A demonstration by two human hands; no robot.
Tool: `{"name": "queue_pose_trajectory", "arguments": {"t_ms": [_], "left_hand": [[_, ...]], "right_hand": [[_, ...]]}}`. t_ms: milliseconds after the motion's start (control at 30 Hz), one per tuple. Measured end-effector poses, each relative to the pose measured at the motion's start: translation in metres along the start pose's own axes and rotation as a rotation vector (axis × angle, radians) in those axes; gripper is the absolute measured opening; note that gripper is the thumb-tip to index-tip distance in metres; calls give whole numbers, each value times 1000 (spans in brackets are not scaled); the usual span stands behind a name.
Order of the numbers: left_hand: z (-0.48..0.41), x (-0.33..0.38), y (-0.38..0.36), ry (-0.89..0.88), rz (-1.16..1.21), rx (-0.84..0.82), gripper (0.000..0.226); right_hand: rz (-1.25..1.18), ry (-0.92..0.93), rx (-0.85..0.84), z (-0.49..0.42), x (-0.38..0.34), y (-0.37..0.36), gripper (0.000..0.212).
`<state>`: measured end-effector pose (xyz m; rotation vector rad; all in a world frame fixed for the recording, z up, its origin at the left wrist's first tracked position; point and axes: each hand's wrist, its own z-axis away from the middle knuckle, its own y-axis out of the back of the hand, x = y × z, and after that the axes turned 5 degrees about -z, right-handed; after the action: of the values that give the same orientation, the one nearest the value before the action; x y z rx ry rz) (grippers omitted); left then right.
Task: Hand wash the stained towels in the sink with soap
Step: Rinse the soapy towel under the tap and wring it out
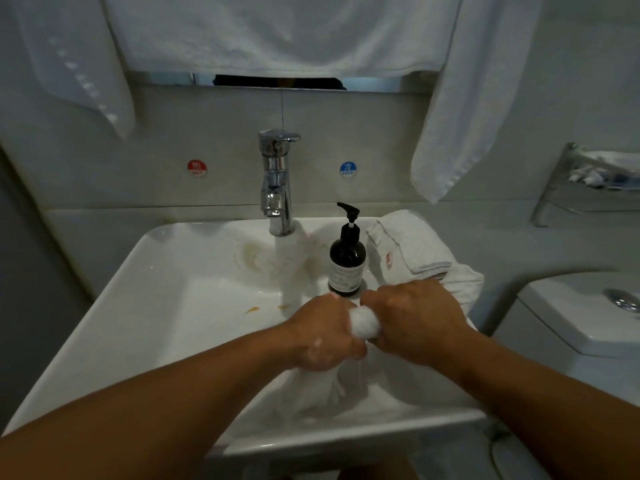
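White sink w/ orange stains, tap at 12 o'clock, soap bottle & folded towel at 1 o'clock, left hand & right hand both gripping bunched wet towel

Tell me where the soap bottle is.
In the head view, the soap bottle stands on the sink, right of the faucet and left of the folded towel, behind the left hand and right hand gripping a wet towel.
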<state>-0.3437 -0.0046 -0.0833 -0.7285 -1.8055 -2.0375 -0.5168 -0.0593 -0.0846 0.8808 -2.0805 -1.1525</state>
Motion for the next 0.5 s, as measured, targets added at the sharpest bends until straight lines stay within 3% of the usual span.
{"name": "queue_pose_trajectory", "arguments": {"t_ms": [200, 333, 400, 500], "left_hand": [[5, -10, 16, -183, -122, 80, 54], [3, -22, 22, -191, -249, 160, 49], [1, -23, 21, -182, -314, 218, 44], [1, -24, 17, -223, -388, 293, 42]], "right_hand": [[-58, -79, 85, 0, 4, 5, 17], [-9, -124, 79, -3, 8, 8, 20], [-38, -109, -26, -3, 8, 14, 35], [-168, -78, -369, -19, 12, 43, 56]]}}
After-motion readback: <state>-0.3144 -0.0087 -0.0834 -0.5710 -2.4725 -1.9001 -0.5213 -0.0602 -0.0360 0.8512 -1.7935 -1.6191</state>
